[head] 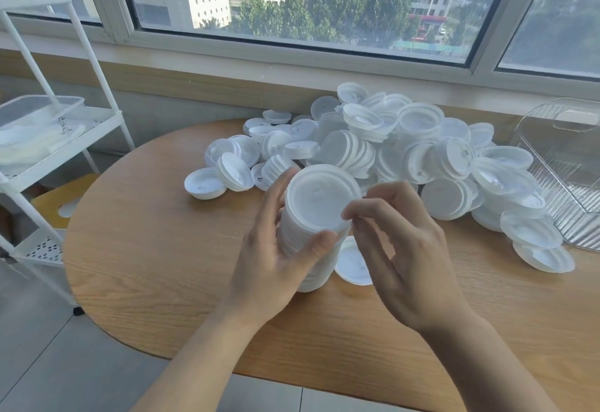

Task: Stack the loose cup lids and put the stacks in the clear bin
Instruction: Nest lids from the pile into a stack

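Observation:
A tall stack of white cup lids stands on the wooden table, tilted toward me. My left hand grips the stack from its left side, thumb across the front. My right hand is just right of the stack, its thumb and forefinger pinching the rim of the top lid. One loose lid lies flat behind the stack's base. A large pile of loose lids and short nested stacks covers the far side of the table. The clear bin lies at the far right.
A white metal trolley stands to the left of the table with a clear lidded box on its shelf. A yellow stool shows beneath the table's left edge. A window sill runs behind the pile.

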A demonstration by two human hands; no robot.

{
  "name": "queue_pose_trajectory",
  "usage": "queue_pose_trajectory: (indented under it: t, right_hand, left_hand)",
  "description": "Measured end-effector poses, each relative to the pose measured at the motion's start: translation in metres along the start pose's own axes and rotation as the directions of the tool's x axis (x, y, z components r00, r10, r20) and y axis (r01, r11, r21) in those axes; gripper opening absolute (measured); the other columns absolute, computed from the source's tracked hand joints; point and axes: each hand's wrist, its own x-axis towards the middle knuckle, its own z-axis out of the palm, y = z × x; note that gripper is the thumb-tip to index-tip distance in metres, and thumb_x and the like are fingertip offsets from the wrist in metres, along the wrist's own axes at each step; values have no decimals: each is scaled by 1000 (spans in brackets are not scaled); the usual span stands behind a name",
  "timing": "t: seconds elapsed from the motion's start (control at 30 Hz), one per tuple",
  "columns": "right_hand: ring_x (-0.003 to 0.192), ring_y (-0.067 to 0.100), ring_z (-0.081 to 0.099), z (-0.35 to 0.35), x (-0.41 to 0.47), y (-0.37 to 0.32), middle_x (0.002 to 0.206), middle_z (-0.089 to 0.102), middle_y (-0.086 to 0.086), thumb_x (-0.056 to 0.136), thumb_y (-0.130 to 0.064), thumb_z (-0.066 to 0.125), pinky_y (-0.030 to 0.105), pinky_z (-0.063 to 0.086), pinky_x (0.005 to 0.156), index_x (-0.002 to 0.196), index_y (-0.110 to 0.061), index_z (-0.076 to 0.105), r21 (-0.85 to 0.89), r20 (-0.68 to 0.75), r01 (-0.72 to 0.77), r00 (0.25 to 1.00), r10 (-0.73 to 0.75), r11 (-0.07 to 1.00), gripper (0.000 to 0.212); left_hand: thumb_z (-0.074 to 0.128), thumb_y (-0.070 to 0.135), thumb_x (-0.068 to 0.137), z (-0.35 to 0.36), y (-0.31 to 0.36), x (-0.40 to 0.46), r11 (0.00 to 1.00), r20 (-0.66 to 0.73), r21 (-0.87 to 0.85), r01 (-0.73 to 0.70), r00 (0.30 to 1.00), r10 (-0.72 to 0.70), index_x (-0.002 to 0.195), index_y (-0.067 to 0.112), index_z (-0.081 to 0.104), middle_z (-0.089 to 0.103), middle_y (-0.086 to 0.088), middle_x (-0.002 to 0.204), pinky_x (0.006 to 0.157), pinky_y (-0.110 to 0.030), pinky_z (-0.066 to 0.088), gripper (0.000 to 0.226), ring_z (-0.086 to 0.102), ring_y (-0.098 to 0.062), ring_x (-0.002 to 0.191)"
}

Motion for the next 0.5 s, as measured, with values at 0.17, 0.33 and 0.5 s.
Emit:
queue_pose_trajectory:
  t: [0.17,0.33,0.5]
  right_hand:
    - [141,20,44,14,4,-8,150,44,-13,108,-42,43,42,42,113,152,-28,48,188,62,-235,972,227,954,46]
    - [152,3,29,24,3,-6,160,37,-22,109,-47,39,43,36,120,160,-28,38,207,148,-271,959,244,940,55]
    - [147,11,40,27,3,-2,154,46,-18,108,-48,40,44,42,114,156,-22,44,216,125,-277,959,255,936,55]
  left_hand:
    - [71,67,86,0,1,0,1000,-15,0,-19,1000,19,162,32,30,58,16,147,108,-24,47,93,55,-10,138]
    - [64,55,92,-1,5,2,998,-23,-4,-63,998,63,160,25,35,52,38,145,105,-11,42,80,51,3,138]
    - [61,70,91,-3,5,1,997,-21,31,-72,997,72,157,34,36,48,40,147,109,-17,42,79,48,4,140]
